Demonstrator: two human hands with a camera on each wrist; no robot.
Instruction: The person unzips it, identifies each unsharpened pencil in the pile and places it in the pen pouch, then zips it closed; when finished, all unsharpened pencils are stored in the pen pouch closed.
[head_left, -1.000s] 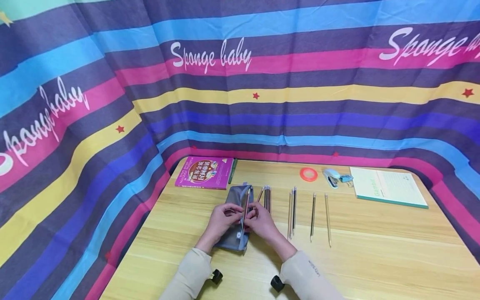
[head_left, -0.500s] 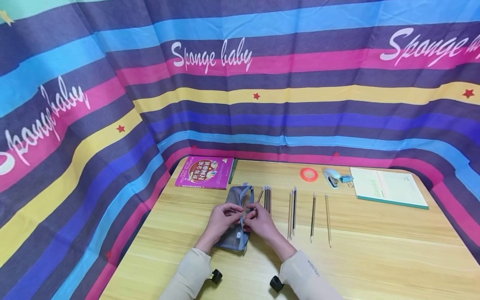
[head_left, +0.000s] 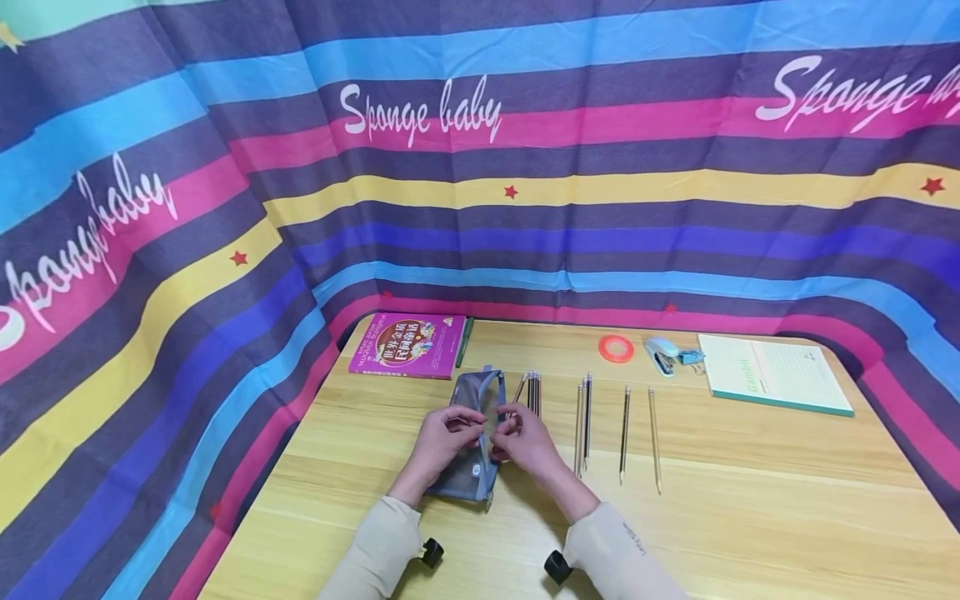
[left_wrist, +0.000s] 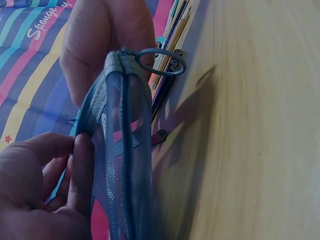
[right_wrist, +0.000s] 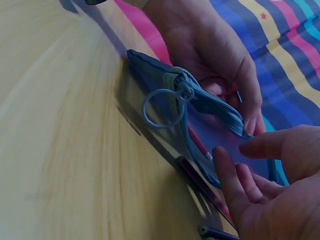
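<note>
A grey mesh zip pencil case (head_left: 459, 482) lies with its zipped mouth apart. My left hand (head_left: 442, 437) pinches the zipper edge of that mouth between thumb and fingers, as the left wrist view shows closely. My right hand (head_left: 528, 443) is at the opposite edge, thumb and fingers spread with nothing between them. A red pencil (right_wrist: 199, 143) shows inside the case in the right wrist view. Just right of the case lie several dark pencils (head_left: 534, 390), partly hidden by the right hand. A ring pull (right_wrist: 164, 108) hangs from the zipper.
Further right lie a black pencil (head_left: 625, 435) and a natural wood pencil (head_left: 656, 440), with a small pencil group (head_left: 587, 421) left of them. Behind are a purple book (head_left: 412, 346), orange tape roll (head_left: 617, 349), blue stapler (head_left: 663, 357) and notepad (head_left: 776, 375). A striped cloth (head_left: 600, 242) surrounds the table.
The pencil that stood out between the hands one second ago has dropped into the pencil case. My right hand has eased slightly right with fingers parted; my left keeps its grip.
</note>
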